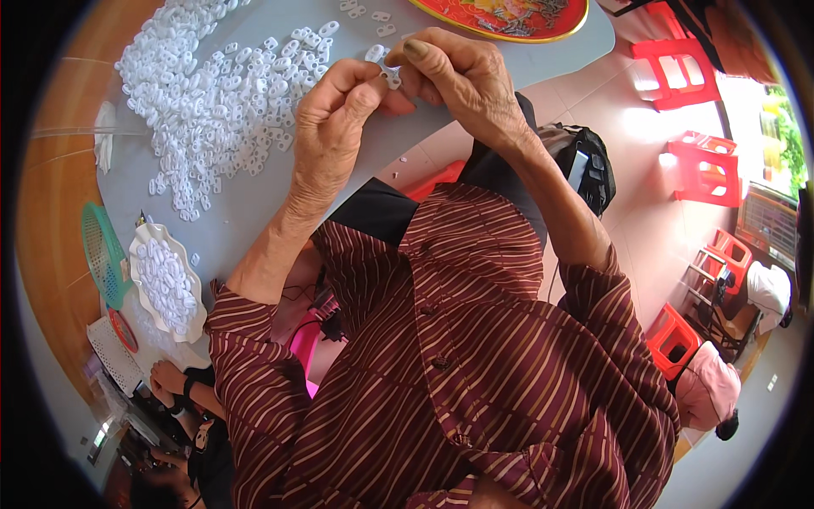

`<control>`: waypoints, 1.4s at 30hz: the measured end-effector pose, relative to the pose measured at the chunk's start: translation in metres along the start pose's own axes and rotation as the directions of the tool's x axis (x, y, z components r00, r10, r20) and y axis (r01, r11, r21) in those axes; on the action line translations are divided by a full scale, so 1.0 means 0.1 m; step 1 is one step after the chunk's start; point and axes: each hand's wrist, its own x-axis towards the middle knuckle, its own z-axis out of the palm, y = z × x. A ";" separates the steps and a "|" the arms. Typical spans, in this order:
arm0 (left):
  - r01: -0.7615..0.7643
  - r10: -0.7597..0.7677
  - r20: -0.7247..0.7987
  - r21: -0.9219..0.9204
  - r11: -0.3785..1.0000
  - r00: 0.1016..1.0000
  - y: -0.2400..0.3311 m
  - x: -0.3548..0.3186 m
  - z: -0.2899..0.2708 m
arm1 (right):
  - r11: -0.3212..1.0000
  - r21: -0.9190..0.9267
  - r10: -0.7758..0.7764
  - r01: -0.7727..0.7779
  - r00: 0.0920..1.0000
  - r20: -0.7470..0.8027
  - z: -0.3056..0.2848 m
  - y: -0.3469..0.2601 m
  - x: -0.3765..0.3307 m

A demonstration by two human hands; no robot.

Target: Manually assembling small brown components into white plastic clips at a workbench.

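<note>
My left hand (335,119) and my right hand (466,85) meet above the near edge of a grey table (242,191). Between their fingertips is a small white plastic piece with holes (391,77). Both hands pinch it, with thumbs and forefingers closed; any smaller part inside the grip is hidden. Just beyond the fingers lies a loose white oval piece (375,53). A big heap of similar white pieces (212,102) spreads to the left of my left hand. Beyond my right hand, a red round tray (449,19) with a gold rim holds many thin metal parts.
Left of me stand a scalloped white dish (200,321) of white oval pieces and a green mesh basket (103,254). Another person's hands (170,380) show at lower left. Red plastic stools (678,76) stand on the tiled floor to the right, near a black bag (596,165).
</note>
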 end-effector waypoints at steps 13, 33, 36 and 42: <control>-0.139 0.177 -0.123 0.270 0.953 0.976 0.22 0.10 -0.13 | 0.991 -0.079 -0.121 0.112 0.986 -0.118 0.11 0.09 -0.07; -0.417 0.400 0.248 0.805 0.422 0.882 0.18 0.47 -0.19 | 0.992 0.080 -0.080 0.095 0.983 -0.168 0.08 0.10 -0.09; -0.119 0.144 0.003 0.584 0.803 0.990 0.32 0.33 -0.09 | 0.988 0.111 -0.088 0.105 0.984 -0.152 0.06 0.11 -0.09; 0.001 -0.025 0.035 0.568 0.823 0.999 0.39 0.33 -0.16 | 0.974 0.214 -0.052 0.077 0.991 -0.119 0.07 0.09 -0.09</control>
